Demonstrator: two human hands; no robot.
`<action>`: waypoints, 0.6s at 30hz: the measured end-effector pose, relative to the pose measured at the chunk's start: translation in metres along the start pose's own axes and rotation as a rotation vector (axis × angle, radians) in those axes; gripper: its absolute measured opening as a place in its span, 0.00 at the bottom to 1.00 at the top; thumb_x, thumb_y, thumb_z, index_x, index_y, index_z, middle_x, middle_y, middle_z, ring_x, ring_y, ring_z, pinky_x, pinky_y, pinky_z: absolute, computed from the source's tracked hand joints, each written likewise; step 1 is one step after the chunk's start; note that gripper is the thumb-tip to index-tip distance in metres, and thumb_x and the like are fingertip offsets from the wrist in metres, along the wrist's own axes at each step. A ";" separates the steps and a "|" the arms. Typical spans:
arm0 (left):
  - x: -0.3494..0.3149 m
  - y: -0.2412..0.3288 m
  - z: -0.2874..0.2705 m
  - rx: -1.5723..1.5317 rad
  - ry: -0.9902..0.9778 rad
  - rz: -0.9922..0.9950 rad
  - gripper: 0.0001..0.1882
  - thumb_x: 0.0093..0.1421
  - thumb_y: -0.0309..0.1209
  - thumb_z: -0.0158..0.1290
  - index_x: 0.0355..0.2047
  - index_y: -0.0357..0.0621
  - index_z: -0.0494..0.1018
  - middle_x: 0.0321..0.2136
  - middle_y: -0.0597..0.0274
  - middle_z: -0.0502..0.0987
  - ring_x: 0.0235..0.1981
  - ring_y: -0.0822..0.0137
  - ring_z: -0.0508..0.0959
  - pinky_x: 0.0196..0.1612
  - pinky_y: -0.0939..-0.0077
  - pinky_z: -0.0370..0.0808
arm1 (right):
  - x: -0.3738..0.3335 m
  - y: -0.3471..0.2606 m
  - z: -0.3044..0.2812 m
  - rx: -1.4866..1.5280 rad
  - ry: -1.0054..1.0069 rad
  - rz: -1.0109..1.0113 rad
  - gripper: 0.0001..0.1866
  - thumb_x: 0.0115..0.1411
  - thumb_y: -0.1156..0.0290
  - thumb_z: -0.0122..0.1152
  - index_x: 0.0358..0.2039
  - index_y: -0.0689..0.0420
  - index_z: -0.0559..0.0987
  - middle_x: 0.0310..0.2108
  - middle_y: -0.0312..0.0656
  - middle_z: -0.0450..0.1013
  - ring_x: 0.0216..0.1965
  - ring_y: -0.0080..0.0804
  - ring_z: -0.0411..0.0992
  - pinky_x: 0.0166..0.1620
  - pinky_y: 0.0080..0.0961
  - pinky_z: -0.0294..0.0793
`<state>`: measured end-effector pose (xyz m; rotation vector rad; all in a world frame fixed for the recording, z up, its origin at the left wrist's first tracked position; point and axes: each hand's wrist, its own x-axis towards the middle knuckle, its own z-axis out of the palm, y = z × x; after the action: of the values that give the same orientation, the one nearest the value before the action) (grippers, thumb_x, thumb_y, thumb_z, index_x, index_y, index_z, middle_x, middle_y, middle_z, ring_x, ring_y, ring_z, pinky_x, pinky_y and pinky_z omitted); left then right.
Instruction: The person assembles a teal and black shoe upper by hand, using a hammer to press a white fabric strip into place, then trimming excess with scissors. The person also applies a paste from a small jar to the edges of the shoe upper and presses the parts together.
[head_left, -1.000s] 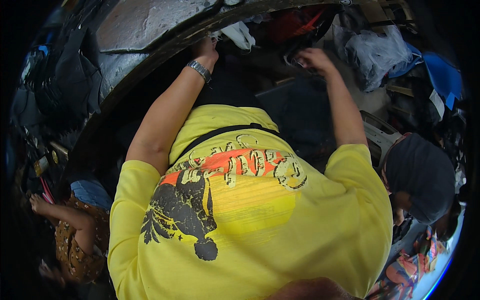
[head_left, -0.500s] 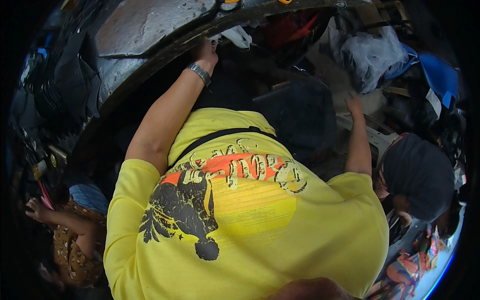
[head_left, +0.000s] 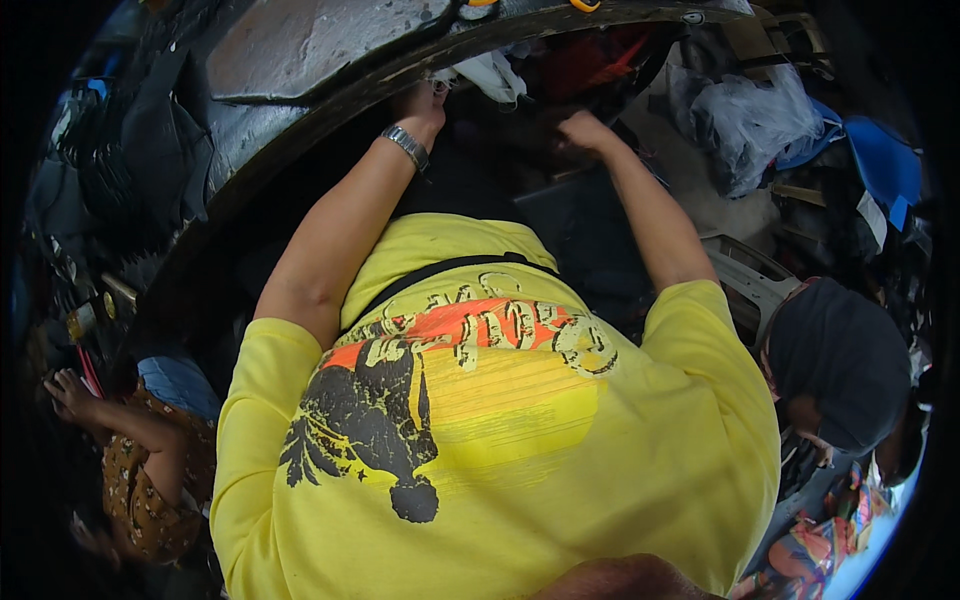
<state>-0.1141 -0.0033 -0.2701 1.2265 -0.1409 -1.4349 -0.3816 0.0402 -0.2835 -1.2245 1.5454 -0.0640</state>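
Observation:
My left hand (head_left: 424,108), with a metal watch (head_left: 405,147) on its wrist, is up against the underside of the dark table edge (head_left: 375,88). Its fingers look curled and are partly hidden there; pale strands show at them. Just right of it hangs a crumpled white piece of thin material (head_left: 492,75); whether the hand holds it I cannot tell. My right hand (head_left: 588,132) is over the dark space below the table, apart from the left. Its fingers are bent together and blurred, and what they hold, if anything, does not show.
A dark slab (head_left: 320,45) lies on the worn table. Dark sheets (head_left: 165,135) are stacked at left. Clear plastic bags (head_left: 745,120) and a blue piece (head_left: 882,160) lie at right. One person (head_left: 150,470) sits lower left, another with a dark head covering (head_left: 840,365) at right.
My right hand has swung left and forward, from beside the plastic bags to near the table's underside. My left hand stays at the table edge. The view has shifted slightly.

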 end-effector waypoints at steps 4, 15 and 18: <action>0.009 -0.006 -0.003 -0.055 0.020 -0.003 0.12 0.69 0.33 0.51 0.51 0.47 0.69 0.49 0.60 0.75 0.51 0.61 0.75 0.56 0.56 0.74 | -0.040 0.049 -0.046 0.620 -0.028 -0.182 0.11 0.65 0.63 0.55 0.35 0.56 0.80 0.19 0.27 0.62 0.20 0.17 0.58 0.30 0.19 0.66; 0.012 -0.008 -0.004 -0.098 -0.042 -0.081 0.03 0.68 0.31 0.51 0.40 0.48 0.72 0.34 0.65 0.75 0.36 0.66 0.74 0.50 0.61 0.73 | -0.201 0.309 -0.102 -0.695 0.399 0.759 0.39 0.59 0.58 0.62 0.67 0.57 0.62 0.58 0.57 0.70 0.60 0.53 0.69 0.61 0.39 0.67; 0.013 -0.011 -0.002 -0.062 -0.104 -0.139 0.04 0.68 0.31 0.50 0.40 0.49 0.72 0.34 0.65 0.75 0.35 0.67 0.73 0.49 0.62 0.73 | -0.190 0.287 -0.085 -0.270 0.469 0.582 0.33 0.57 0.63 0.65 0.63 0.53 0.69 0.56 0.53 0.73 0.56 0.50 0.72 0.59 0.35 0.69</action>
<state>-0.1163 -0.0089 -0.2860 1.1291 -0.0822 -1.6131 -0.6590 0.2617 -0.2926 -0.9523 2.3334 0.2631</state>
